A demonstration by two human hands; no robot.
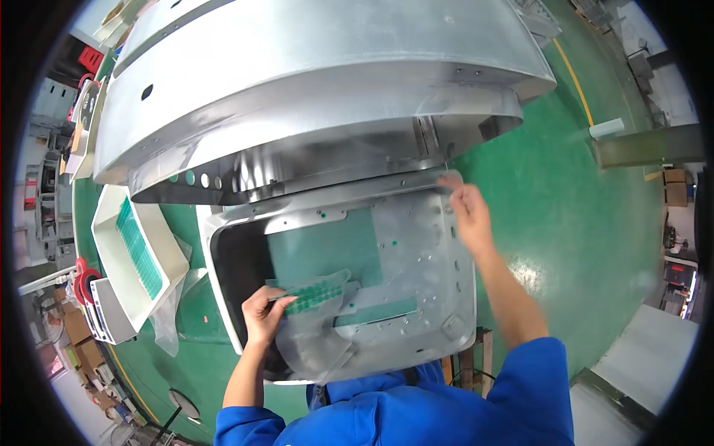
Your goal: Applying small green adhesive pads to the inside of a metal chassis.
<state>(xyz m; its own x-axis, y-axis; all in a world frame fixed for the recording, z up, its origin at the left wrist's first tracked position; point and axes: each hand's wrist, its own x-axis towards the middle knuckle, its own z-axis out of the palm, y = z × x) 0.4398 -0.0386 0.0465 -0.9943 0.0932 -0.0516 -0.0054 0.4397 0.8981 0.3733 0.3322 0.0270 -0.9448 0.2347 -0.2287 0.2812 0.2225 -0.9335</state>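
My left hand (pixel 263 314) pinches a clear plastic sheet of green round stickers (pixel 316 294) over the near left part of a shallow metal housing (pixel 416 253). The sheet's clear part hangs toward me. My right hand (pixel 470 215) is at the housing's far right corner, its fingers bent together and its fingertips smeared by motion near the rim. Whether something small is between those fingertips cannot be made out. Small green dots show on the housing's inner face, among holes and studs. Two rectangular openings in it let green through.
A large curved metal shell (pixel 320 67) stands just beyond the housing. To the left are a white bin (pixel 160 253) with a green sheet inside, a clear plastic bag (pixel 166 323) and red-handled scissors (pixel 85 282). A grey-green beam (pixel 647 149) juts in at right above the green floor.
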